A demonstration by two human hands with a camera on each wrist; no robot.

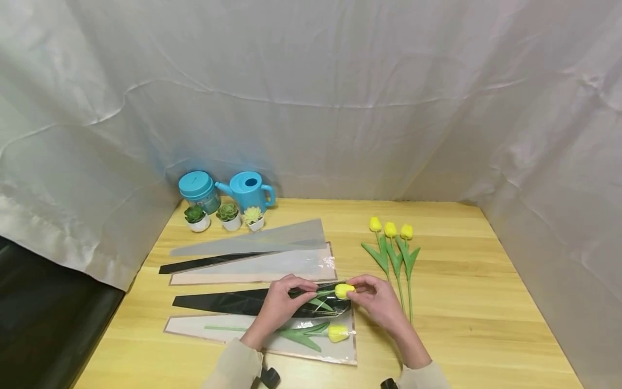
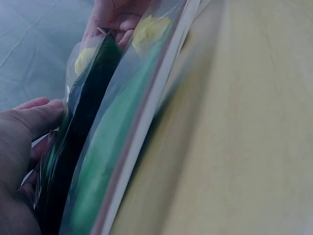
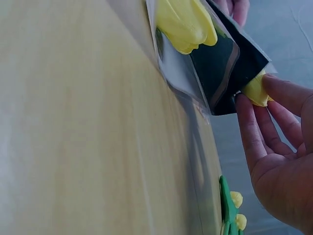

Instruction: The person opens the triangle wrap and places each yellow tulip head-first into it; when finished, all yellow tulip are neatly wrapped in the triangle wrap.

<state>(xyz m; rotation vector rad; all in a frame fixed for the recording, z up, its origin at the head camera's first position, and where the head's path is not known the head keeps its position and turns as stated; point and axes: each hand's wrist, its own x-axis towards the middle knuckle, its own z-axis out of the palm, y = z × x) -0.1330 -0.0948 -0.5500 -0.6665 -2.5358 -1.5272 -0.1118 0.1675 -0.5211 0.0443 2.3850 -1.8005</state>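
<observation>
A yellow tulip [image 1: 344, 291] lies partly in a black flower sleeve [image 1: 218, 301] with a clear front. My right hand [image 1: 381, 305] pinches its bloom [image 3: 255, 90] between thumb and fingers at the sleeve's wide end. With thumb and fingers, my left hand [image 1: 284, 302] pinches the clear film of the black sleeve farther along; the thumb shows on the film in the left wrist view, while the fingers are partly hidden. Closer to me, a white sleeve [image 1: 184, 326] holds another yellow tulip [image 1: 338, 333], its bloom near the wide end.
Three yellow tulips [image 1: 390, 230] lie to the right. Beyond my hands are more flat sleeves [image 1: 291, 265], grey, black and pink-edged. At the back left stand a blue watering can [image 1: 248, 194], a blue-lidded jar [image 1: 196, 186] and three small potted succulents [image 1: 228, 216]. Grey cloth [image 1: 340, 135] hangs behind the table.
</observation>
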